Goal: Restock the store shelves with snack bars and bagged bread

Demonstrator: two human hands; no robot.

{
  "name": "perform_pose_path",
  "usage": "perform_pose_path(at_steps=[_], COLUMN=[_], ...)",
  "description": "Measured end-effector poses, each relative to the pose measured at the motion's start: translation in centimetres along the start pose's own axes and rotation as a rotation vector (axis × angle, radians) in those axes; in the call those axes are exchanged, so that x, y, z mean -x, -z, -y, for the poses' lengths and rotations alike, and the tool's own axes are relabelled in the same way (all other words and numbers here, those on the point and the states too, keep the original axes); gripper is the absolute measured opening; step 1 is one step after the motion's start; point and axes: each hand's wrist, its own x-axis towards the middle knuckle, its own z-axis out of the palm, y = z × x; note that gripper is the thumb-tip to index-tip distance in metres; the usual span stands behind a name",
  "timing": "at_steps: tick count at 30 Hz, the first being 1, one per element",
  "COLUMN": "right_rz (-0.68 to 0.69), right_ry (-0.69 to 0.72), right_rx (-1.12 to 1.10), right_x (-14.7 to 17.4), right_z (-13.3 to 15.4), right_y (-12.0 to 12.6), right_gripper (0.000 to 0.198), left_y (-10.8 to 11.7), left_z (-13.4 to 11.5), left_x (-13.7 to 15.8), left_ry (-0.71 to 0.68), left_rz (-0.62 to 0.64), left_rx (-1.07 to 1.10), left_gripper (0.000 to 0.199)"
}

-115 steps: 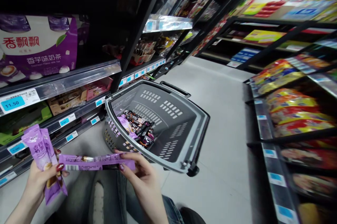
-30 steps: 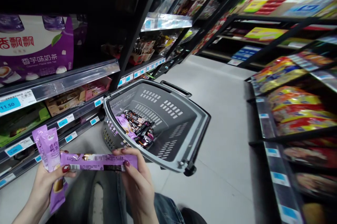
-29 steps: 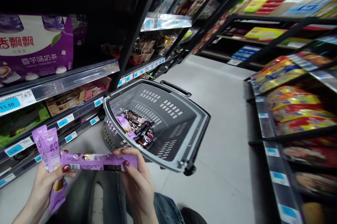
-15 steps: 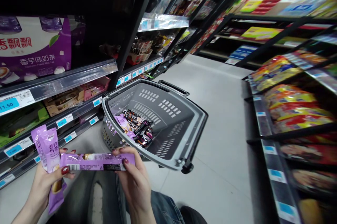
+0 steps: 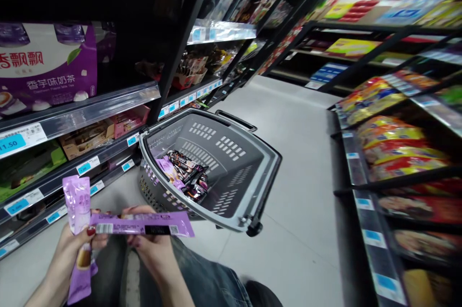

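My left hand (image 5: pixel 70 249) grips upright purple milk-tea sachets (image 5: pixel 80 211) at the lower left, its thumb also pinching one end of a horizontal purple sachet (image 5: pixel 144 224). My right hand (image 5: pixel 151 244) holds that horizontal sachet from below, near its middle. Just beyond my hands a grey shopping basket (image 5: pixel 252 172) sits tilted on the floor, with purple and dark snack packets (image 5: pixel 184 177) lying in its near left corner.
Black shelving on the left carries a purple milk-tea carton (image 5: pixel 46 69), boxes and blue price tags. The right-hand shelves (image 5: pixel 393 148) hold red and yellow packets. A pale floor aisle (image 5: pixel 299 119) runs between them. My jeans-clad legs (image 5: pixel 202 278) are below.
My right hand slid left along the horizontal sachet, from its right end toward the middle. The left hand's sachets tilted more upright. The view shifted slightly left.
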Motion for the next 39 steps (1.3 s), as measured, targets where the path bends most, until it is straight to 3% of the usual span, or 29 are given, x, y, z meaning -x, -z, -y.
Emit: perform_pose_path(at_steps=[2,5,8,10,12,14,16,19,23,26,28,30,32,36,39], right_rz=[0.052,-0.002,-0.181,-0.231,-0.262,-0.254,-0.208,-0.148,-0.130,-0.145,-0.081,0.096,0.185,0.109,0.074], right_ry=[-0.040,-0.089,-0.023,-0.071,-0.185,-0.308,-0.415,-0.487,-0.393,-0.234,-0.165,-0.195,-0.216,-0.271,-0.273], right_rx=[0.133,0.381,0.882,1.325,1.635,1.731,1.717,1.678,1.637,1.614,1.491,1.192,1.047,0.856,0.747], right_x=[-0.4,-2.0,-5.5,-8.8,-11.9,-14.3,-15.4,-15.3,-15.0,-13.9,-11.7,-8.5,-5.6,-2.5,-2.1], right_z=[0.0,4.0,10.7,14.2,15.5,14.6,12.3,9.1,9.6,11.8,12.1,11.0,9.0,5.9,6.0], right_y=[-0.3,0.6,3.5,6.0,8.5,10.4,11.6,12.1,10.5,7.1,3.8,0.6,-1.7,-2.4,-1.3], right_gripper=[0.033,0.034,0.030,0.021,0.014,0.011,0.013,0.019,0.019,0.024,0.021,0.014,0.025,0.022,0.016], left_y=[-0.6,-0.9,-0.3,0.1,0.3,0.2,-0.2,-0.9,-1.5,-1.3,-1.1,-1.1,-1.3,-1.6,-1.7], left_z=[0.8,1.7,1.9,1.7,1.5,1.2,1.0,0.5,0.1,0.5,1.0,1.4,1.4,0.4,-0.6], left_x=[0.2,0.5,0.6,0.7,0.9,1.2,1.4,1.8,1.8,1.1,0.6,0.3,0.2,0.4,0.4], left_ry=[0.060,0.135,0.175,0.182,0.219,0.257,0.270,0.201,0.148,0.096,0.040,-0.047,-0.156,-0.243,-0.081], left_rz=[-0.007,0.030,0.127,0.200,0.284,0.331,0.299,0.147,0.051,0.121,0.169,0.178,0.183,0.325,0.414], left_rx=[-0.009,0.002,0.054,0.094,0.123,0.128,0.099,0.048,-0.005,-0.098,-0.216,-0.371,-0.545,-0.769,-0.718], left_gripper=[0.071,0.070,0.059,0.045,0.029,0.021,0.023,0.035,0.046,0.050,0.052,0.050,0.041,0.033,0.041])
